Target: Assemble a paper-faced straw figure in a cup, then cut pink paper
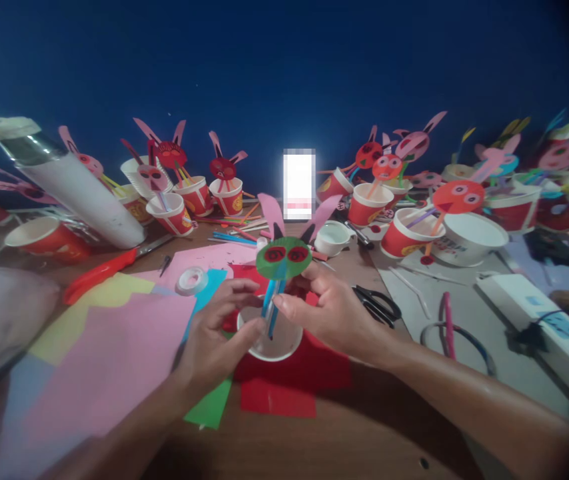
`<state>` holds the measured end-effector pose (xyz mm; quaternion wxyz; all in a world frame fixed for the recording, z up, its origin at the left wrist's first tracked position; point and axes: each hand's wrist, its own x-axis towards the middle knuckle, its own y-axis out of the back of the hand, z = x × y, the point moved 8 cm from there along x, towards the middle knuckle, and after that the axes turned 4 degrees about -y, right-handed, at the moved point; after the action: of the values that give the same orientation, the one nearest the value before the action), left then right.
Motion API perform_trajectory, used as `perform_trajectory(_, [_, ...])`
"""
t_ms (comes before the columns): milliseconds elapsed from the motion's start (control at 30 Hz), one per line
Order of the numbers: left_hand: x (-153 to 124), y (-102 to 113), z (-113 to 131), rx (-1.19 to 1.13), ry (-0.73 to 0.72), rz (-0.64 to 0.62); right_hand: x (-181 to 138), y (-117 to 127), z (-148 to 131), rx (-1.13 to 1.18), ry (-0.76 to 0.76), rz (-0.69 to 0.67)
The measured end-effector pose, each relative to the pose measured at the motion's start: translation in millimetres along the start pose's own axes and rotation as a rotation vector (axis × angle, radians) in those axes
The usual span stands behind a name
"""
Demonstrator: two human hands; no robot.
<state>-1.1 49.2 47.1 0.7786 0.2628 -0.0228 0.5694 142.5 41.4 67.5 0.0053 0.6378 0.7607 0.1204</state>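
A green paper rabbit face [284, 257] with red eyes and pink ears stands upright on blue sticks [273, 307] in the middle of the head view. My right hand [332, 310] pinches it where the sticks meet the face. Below, the lower ends of the sticks reach over the mouth of a paper cup [284, 350]. Curled round the cup's left side is my left hand [227, 323], its thumb by the rim close to the sticks. Red paper [279, 397] lies under the cup.
Red paper cups [227, 197] with paper animal faces line the back. Coloured sheets [114, 353], a tape roll [191, 281] and a red-handled knife [99, 277] lie left. Black scissors [379, 303], a white bowl [469, 240] and a power strip [539, 327] are right. A lit phone screen [299, 183] faces me.
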Motion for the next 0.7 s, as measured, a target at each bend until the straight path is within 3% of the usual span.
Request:
perform_trajectory(233, [1, -3, -2, 0.021, 0.009, 0.019, -2, 1, -10, -0.138, 0.073, 0.035])
perform_trajectory(433, [1, -4, 3, 0.046, -0.070, 0.022, -2, 0, -15, -0.328, 0.118, 0.014])
perform_trajectory(600, [-1, -4, -2, 0.014, -0.017, 0.002, -3, 1, -13, -0.445, 0.110, 0.027])
perform_trajectory(700, [-2, -2, -13, -0.129, 0.123, 0.003, -4, 4, -15, -0.414, 0.128, 0.064])
